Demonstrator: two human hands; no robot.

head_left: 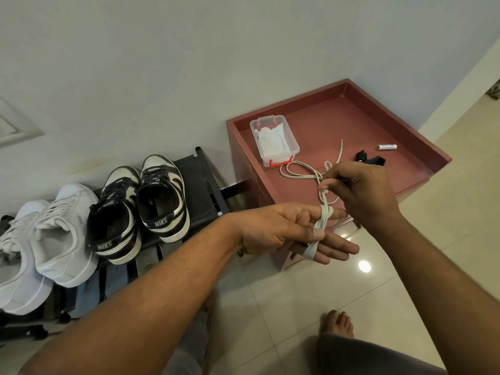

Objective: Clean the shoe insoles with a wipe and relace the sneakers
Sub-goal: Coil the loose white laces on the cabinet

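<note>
Both our hands hang by the box near edge, over open floor. Left hand thumb pins lace wound round its straight fingers; right hand pinches lace just above them.

Sneakers sit on a rack left of the table bearing the box.

There are two white sneakers, two black-and-white sneakers, one shoelace, one clear box and two hands.

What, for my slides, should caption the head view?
Right hand pinches a white shoelace wound round fingers of the left hand, by a red table.
</note>
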